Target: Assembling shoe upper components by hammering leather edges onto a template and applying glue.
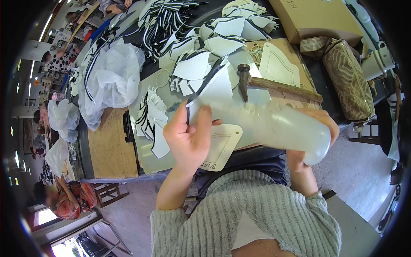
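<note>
My left hand (188, 139) pinches the near edge of a white shoe-upper piece (217, 88) with black trim, its thumb and fingers closed on it. In my right hand (323, 122) is a translucent plastic bottle (295, 130), lying on its side. The bottle's narrow end is blurred and points left at the white piece; whether they touch I cannot tell. Beneath my hands, a cream template (224, 143) with a marked outline overlaps the mat's front edge. Stacked white pieces with black trim (156, 118) lie left of my left hand.
A hammer (284, 88) lies beyond the bottle, near another cream template (278, 64). More trimmed pieces (227, 40) and black-and-white strips (160, 25) fill the far side. A plastic bag (113, 70) stands left; a cardboard box (317, 19) and patterned pouch (349, 81) stand right. Other people work leftward.
</note>
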`<state>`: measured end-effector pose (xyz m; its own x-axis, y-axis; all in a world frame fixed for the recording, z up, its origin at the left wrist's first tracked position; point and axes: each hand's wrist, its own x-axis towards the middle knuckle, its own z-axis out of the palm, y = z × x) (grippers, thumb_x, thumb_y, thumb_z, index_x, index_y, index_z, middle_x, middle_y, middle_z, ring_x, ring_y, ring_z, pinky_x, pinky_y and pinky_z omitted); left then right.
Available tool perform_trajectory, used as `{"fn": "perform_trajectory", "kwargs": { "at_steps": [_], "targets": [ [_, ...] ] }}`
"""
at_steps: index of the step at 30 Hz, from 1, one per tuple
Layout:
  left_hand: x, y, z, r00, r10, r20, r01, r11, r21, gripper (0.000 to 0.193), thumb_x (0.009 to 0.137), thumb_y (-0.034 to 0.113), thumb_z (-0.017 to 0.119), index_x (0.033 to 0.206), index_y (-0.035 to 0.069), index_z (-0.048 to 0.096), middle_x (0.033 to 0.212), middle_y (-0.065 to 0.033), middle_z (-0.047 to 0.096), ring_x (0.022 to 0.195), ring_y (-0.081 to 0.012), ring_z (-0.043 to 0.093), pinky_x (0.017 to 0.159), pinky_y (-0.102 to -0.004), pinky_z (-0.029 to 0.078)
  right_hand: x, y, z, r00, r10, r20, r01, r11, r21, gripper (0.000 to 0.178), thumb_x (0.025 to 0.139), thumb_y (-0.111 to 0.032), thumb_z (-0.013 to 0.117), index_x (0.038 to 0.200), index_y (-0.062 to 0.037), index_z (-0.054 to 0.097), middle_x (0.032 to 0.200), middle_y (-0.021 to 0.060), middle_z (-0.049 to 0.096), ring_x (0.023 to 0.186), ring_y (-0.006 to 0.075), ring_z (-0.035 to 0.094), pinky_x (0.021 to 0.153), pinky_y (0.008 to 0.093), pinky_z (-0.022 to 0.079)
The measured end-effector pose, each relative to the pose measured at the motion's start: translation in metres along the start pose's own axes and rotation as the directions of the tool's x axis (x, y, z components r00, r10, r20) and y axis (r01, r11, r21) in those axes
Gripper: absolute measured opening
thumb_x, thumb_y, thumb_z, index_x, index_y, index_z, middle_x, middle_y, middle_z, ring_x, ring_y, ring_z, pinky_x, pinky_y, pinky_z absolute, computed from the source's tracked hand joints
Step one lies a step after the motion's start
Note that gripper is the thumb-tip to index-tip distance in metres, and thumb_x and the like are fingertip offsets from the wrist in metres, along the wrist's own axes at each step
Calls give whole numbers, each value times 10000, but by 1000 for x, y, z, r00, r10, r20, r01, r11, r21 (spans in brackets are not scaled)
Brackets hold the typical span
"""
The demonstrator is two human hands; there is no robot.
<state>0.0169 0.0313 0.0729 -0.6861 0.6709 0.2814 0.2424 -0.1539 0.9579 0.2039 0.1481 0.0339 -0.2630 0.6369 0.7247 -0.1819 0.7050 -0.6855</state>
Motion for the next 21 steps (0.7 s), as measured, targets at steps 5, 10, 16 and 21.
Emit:
{"fn": "perform_trajectory", "kwargs": {
  "at_steps": [5,10,16,21],
  "targets": [
    [-1,-5,0,1000,3,-24,-3,1000,-3,185,900,-28,576,1073,-89,601,829,-65,649,710,-86,632,638,-274,600,7,7,-1,964,30,-263,-62,991,-116,651,793,-456,687,1125,5,369,993,171,553,864,243,587,792,369,476],
    [-11,-15,-2,993,-12,120,14,1000,-13,181,922,18,578,1079,-66,612,858,-82,674,738,-99,657,638,-252,578,2,14,-2,983,-79,-166,51,985,-163,734,803,-489,708,1211,17,368,1015,166,557,902,252,584,829,360,471],
    [7,-35,-15,918,-246,311,268,963,-30,212,930,104,598,1062,-62,599,866,-143,676,691,-144,676,593,-250,534,21,43,-40,699,710,-79,-253,350,902,443,991,-323,475,1310,-14,480,1245,153,561,1090,285,586,891,383,519],
    [46,-47,-9,937,-122,329,-87,828,553,312,871,182,669,1111,-3,595,943,-183,674,691,-246,691,602,-359,515,1,61,-34,616,713,336,-169,-298,940,496,945,-333,531,1338,-38,463,1252,143,518,1108,275,521,886,376,516]
  ]
}}
